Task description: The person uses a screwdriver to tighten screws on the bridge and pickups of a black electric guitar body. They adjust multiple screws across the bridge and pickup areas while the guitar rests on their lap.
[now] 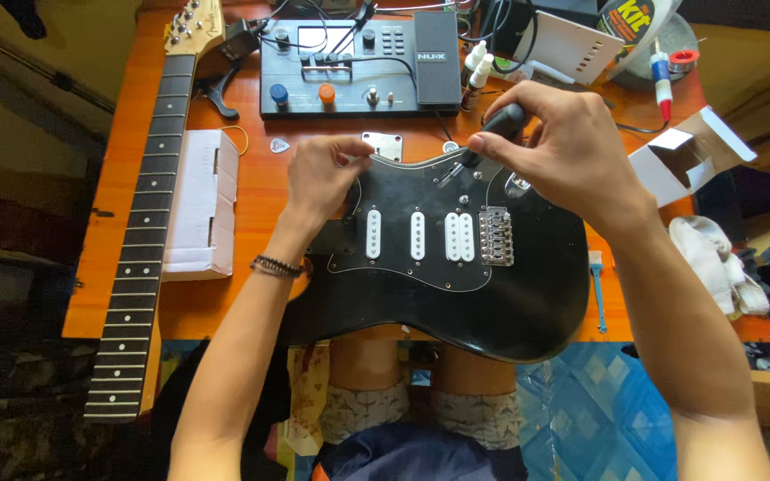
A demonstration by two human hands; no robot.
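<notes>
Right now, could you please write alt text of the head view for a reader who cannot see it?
A person's right hand holds a black-handled screwdriver tip-down on a black electric guitar body lying across their lap and an orange table, while the left hand steadies the body's upper edge. A detached guitar neck, a white box and a black effects pedal lie nearby.

Your guitar body [456, 276] lies across the table [251, 187] edge; detached neck [149, 205] far left, box [200, 200] beside it, pedal unit [358, 62] behind.
</notes>
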